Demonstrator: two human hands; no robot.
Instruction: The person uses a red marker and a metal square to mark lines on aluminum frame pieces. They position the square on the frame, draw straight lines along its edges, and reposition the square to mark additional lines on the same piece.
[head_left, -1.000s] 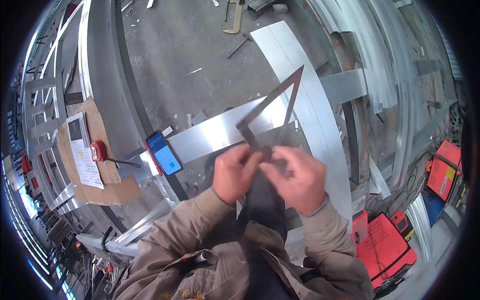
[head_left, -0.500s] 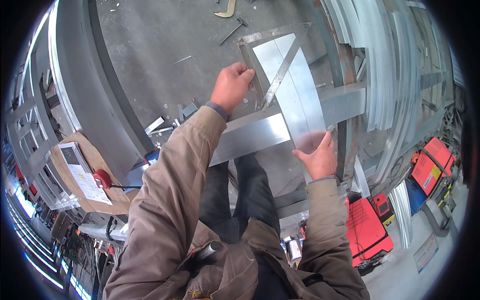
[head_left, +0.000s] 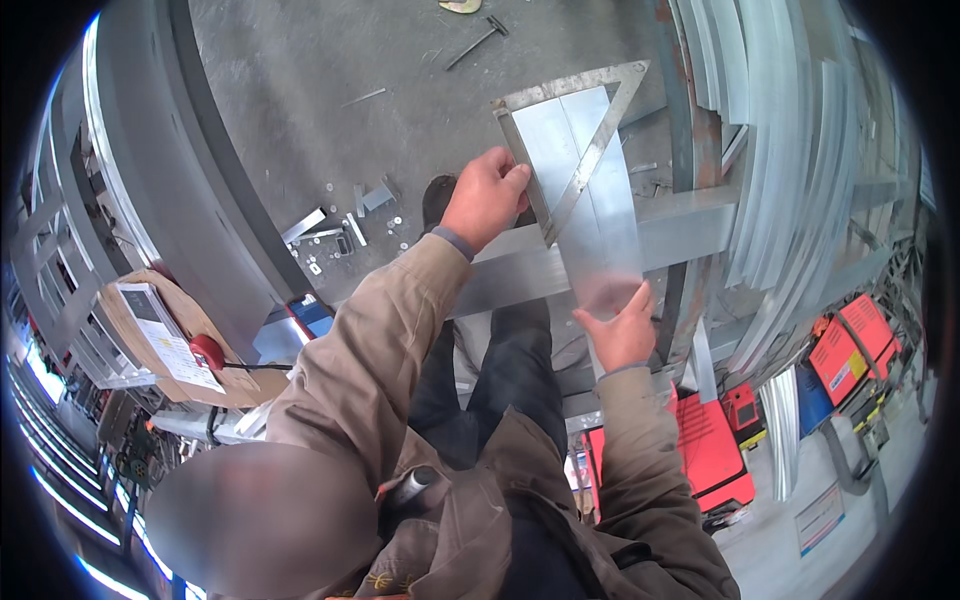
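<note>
Over the far part of a pale strip (head_left: pixel 603 222) lies a metal square (head_left: pixel 585 172), a triangle, its slanted bar crossing the strip. My left hand (head_left: pixel 485 200) is at the square's left bar, fingers curled in, thumb and forefinger pinched on the bar; the other fingertips are hidden. My right hand (head_left: pixel 624 328) is at the strip's near end, thumb and fingers spread wide; whether they press or grip the edges, I can't tell. That end is blurry near my palm. The strip lies over a crossbar (head_left: pixel 690 230), hiding part of it. Beyond, a T-shaped tool (head_left: pixel 478 42) is on the floor; a yellowish piece (head_left: pixel 460 5) is cut off at the top. On my right, long profiles (head_left: pixel 775 170) overlap, too many to count. Left, my sleeve (head_left: pixel 375 325) hides part of a phone (head_left: pixel 312 315); a red tape (head_left: pixel 207 352) overlaps a paper (head_left: pixel 165 325), print unreadable. Lower left, a blurred oval (head_left: pixel 262 520) covers some of my jacket.
</note>
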